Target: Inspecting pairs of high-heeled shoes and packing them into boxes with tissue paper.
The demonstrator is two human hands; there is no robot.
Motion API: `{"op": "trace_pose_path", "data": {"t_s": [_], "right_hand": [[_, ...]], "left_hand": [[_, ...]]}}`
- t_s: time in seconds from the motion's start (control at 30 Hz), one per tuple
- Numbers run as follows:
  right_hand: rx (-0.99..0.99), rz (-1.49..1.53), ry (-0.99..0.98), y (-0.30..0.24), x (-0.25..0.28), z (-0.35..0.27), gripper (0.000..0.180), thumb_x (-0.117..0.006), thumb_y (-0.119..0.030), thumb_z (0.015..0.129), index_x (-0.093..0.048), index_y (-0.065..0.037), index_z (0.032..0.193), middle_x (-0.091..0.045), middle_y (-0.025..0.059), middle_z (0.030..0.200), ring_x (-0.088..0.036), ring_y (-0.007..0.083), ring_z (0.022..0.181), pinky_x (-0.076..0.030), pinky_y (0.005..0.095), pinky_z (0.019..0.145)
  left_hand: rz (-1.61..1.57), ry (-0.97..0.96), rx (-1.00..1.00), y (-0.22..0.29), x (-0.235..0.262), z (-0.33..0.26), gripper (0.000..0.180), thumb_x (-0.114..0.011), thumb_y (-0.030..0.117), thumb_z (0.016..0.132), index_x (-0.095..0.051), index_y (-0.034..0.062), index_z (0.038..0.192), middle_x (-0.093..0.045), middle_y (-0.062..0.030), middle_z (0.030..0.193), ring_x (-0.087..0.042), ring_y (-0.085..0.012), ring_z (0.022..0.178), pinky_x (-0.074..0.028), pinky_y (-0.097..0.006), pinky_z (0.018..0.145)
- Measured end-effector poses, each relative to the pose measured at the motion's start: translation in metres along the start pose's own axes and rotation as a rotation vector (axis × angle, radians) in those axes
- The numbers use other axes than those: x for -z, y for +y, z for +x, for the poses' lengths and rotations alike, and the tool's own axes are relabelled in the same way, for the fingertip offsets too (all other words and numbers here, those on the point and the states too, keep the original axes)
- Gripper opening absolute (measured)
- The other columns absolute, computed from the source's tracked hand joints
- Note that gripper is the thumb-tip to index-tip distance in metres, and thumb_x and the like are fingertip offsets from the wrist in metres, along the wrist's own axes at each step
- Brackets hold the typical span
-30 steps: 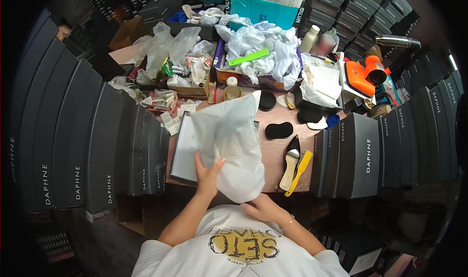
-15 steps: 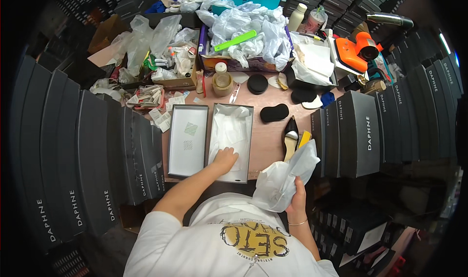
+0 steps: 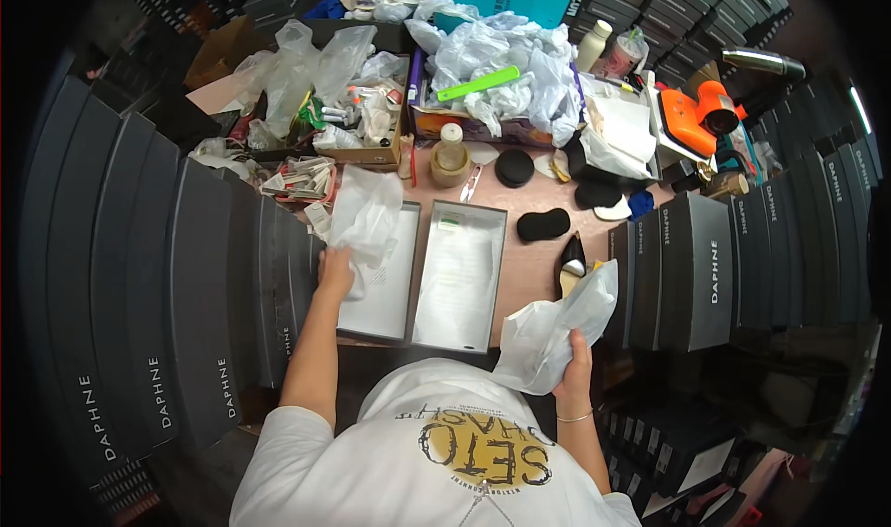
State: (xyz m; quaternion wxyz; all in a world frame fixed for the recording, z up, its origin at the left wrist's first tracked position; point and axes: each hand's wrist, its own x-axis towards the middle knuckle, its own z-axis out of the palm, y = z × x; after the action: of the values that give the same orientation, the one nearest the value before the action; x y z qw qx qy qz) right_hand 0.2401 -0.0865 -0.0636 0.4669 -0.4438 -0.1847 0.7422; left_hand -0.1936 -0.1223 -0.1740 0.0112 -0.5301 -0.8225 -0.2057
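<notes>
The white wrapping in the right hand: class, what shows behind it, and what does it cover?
Past the upper edge of the white wrapping show the front of a black shoe and a bit of something yellow. The wrapping hides the rest of both.

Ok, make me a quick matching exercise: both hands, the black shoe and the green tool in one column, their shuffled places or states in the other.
1. Left hand
2. Right hand
3. Black pointed-toe shoe
4. Bright green strip-shaped tool

A. Partly hidden behind the white bag
B. Lying on crumpled plastic
C. Holding white tissue paper
D. Holding the white bag

Pairs: 1-C, 2-D, 3-A, 4-B
</notes>
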Motion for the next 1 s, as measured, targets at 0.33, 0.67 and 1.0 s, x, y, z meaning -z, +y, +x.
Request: {"op": "trace_pose_path", "data": {"t_s": [0.33, 0.67, 1.0], "right_hand": [[-0.024, -0.041, -0.031, -0.008, -0.015, 0.026, 0.048, -0.055, -0.024, 0.090, -0.040, -0.001, 0.130, -0.054, 0.0105, 0.118, -0.057, 0.0241, 0.104, -0.048, 0.0382, 0.088], [0.032, -0.103, -0.010, -0.020, 0.023, 0.016, 0.051, -0.058, -0.025, 0.089, -0.041, 0.000, 0.129, -0.055, 0.0108, 0.118, -0.056, 0.0222, 0.106, -0.046, 0.0365, 0.091], [-0.110, -0.148, -0.243, 0.005, -0.032, 0.030, 0.053, -0.060, -0.029, 0.087, -0.043, 0.000, 0.129, -0.056, 0.0093, 0.115, -0.056, 0.0205, 0.105, -0.046, 0.0349, 0.089]], "left_hand": [[-0.617, -0.519, -0.013, 0.178, -0.124, -0.094, 0.028, -0.059, 0.014, 0.075, -0.061, 0.0051, 0.102, -0.062, -0.0174, 0.091, -0.059, -0.0336, 0.088, -0.046, -0.044, 0.079], [-1.167, -0.665, 0.472, 0.148, -0.050, -0.057, 0.013, -0.066, 0.004, 0.080, -0.053, 0.0037, 0.085, -0.053, 0.0017, 0.072, -0.051, -0.0054, 0.068, -0.044, -0.020, 0.061], [-1.069, -0.290, 0.417, 0.139, -0.032, -0.048, 0.007, -0.055, 0.005, 0.091, -0.057, 0.0004, 0.096, -0.059, 0.0000, 0.080, -0.052, -0.0052, 0.069, -0.044, -0.020, 0.065]]}}
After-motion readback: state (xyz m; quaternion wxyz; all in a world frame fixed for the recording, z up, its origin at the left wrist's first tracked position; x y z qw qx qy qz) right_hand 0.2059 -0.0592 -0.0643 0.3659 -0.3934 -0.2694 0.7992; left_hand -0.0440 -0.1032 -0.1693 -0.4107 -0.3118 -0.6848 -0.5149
